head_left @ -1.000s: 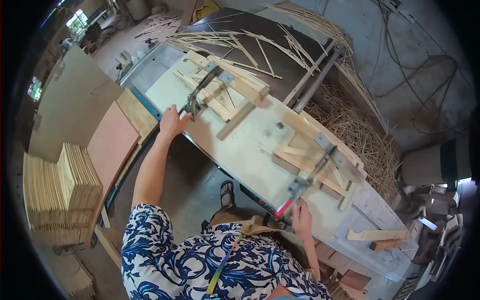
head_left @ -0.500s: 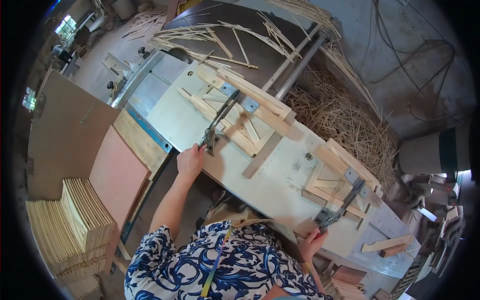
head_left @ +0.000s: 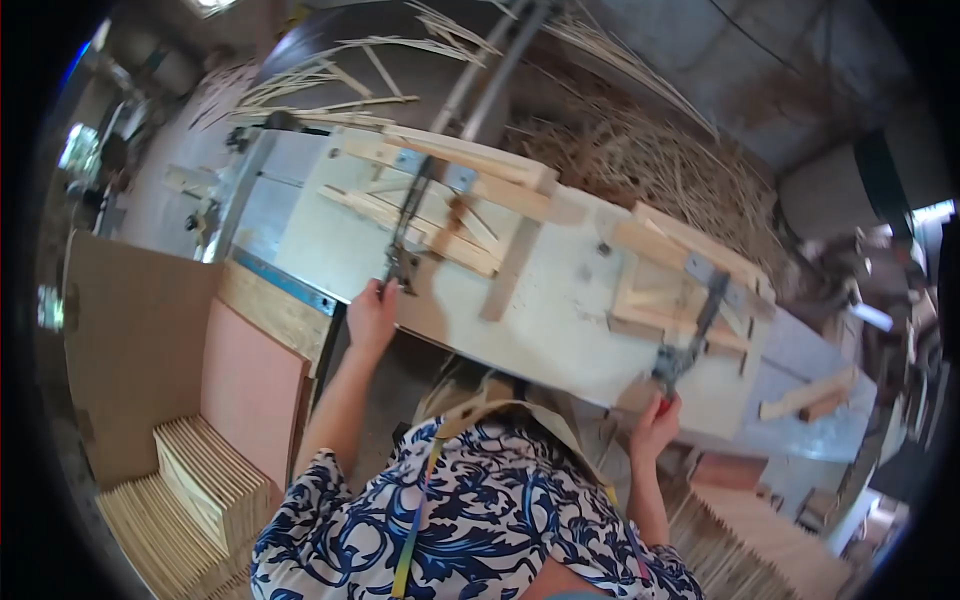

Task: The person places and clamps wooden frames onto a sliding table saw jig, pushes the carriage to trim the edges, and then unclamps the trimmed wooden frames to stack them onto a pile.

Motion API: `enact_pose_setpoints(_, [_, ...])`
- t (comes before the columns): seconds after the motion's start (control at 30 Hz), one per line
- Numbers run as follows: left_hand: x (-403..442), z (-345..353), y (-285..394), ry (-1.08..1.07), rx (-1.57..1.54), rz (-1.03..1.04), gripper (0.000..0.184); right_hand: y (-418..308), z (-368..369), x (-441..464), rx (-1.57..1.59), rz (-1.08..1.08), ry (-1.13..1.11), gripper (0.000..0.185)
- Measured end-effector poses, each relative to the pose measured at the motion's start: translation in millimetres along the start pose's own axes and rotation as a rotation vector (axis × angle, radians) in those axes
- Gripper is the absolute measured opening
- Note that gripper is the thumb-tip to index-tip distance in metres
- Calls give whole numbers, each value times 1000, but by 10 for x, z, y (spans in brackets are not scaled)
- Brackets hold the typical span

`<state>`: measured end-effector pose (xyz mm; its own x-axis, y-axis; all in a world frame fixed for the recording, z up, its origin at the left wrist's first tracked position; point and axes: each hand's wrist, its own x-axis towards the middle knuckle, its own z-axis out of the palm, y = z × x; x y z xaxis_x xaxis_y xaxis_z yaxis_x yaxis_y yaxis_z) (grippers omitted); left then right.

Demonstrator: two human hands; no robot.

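Observation:
My left hand (head_left: 371, 320) is closed around the handle of a metal toggle clamp (head_left: 411, 215), whose long arm reaches across a wooden frame (head_left: 440, 225) of pale strips. Closed on the red-tipped handle of a second toggle clamp (head_left: 705, 325) is my right hand (head_left: 654, 424). That clamp's arm lies over another wooden frame (head_left: 665, 300). Both clamps are mounted on a pale plywood board (head_left: 545, 320), and metal plates at their ends press near the frames' far rails. Motion blurs the clamps somewhat.
The board rests on a metal machine table (head_left: 800, 350). Thin offcut strips (head_left: 640, 160) heap behind it. At left, notched wooden pieces (head_left: 190, 490) stand stacked beside a pinkish panel (head_left: 250, 380). A loose wood piece (head_left: 810, 393) lies on the table's right end.
The view has turned, so the board sits more level in it and the scene has shifted. Both hands remain on their clamp handles.

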<state>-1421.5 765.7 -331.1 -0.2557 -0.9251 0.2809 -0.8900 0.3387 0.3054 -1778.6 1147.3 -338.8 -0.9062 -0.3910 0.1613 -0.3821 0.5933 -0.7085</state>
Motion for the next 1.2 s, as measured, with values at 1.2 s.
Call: enact_pose_setpoints(1.2, [-277, -1633, -1509, -482, -1371, -777, 61, -3252, 4123, 2815, -144, -372, -1414, 42])
